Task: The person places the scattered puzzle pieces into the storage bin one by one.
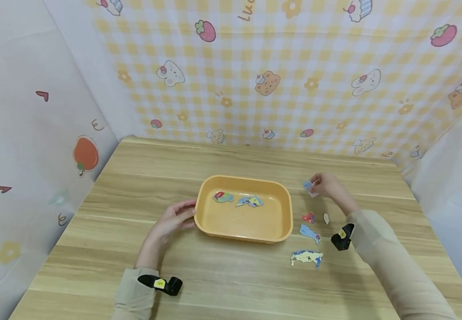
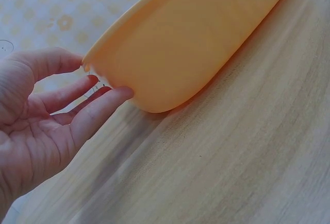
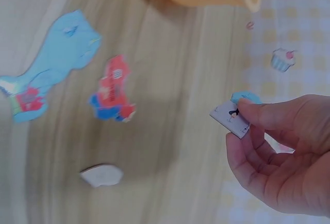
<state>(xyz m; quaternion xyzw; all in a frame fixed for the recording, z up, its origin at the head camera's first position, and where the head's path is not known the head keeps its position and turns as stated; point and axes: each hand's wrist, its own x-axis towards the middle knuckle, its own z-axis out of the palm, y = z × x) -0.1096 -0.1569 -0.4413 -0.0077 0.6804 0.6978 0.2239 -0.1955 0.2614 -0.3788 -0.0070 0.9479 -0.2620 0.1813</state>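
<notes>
My left hand (image 1: 174,218) is at the left end of a yellow plastic basin (image 1: 243,238). In the left wrist view its fingertips and thumb (image 2: 100,108) touch the outer wall near the rim. Beyond the basin's right side, my right hand (image 1: 327,184) pinches small flat puzzle pieces between thumb and fingers. A whitish piece (image 3: 227,118) with a dark figure shows in the right wrist view, with a light blue piece (image 3: 245,97) behind it. Two colourful pieces, one red and green (image 1: 223,197) and one blue and yellow (image 1: 250,202), lie inside the basin.
Right of the basin lie a red piece (image 1: 308,217), a small pale piece (image 1: 326,218), a light blue piece (image 1: 309,233) and a cream and blue piece (image 1: 307,257). A checked cloth (image 1: 231,80) hangs behind the wooden table (image 1: 231,284).
</notes>
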